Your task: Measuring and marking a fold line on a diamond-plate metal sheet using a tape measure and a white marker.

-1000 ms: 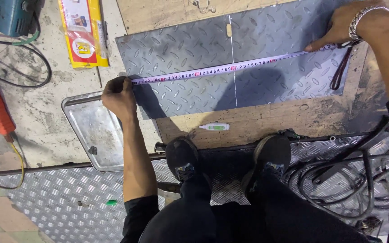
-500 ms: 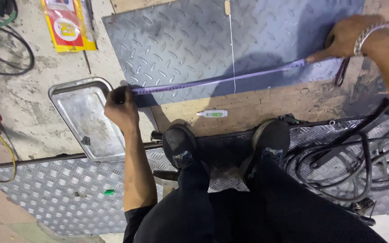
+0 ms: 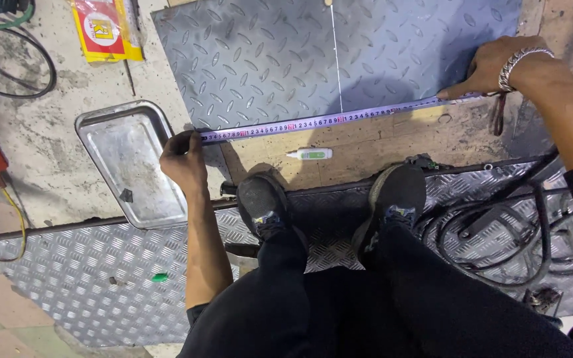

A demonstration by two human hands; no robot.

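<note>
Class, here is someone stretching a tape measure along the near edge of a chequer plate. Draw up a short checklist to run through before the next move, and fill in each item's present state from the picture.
1. Left hand pins the tape measure at the plate's left corner: ok.
2. Right hand holds the far end of the tape down near the right edge: ok.
3. Tape lies flat, without sag or twist, between the hands: ok.
4. Tape runs parallel to the near edge of the chequer plate: not ok, it slants slightly.
5. Tape crosses the white chalk line: ok.
6. White marker within reach on the wooden board: ok.
</note>
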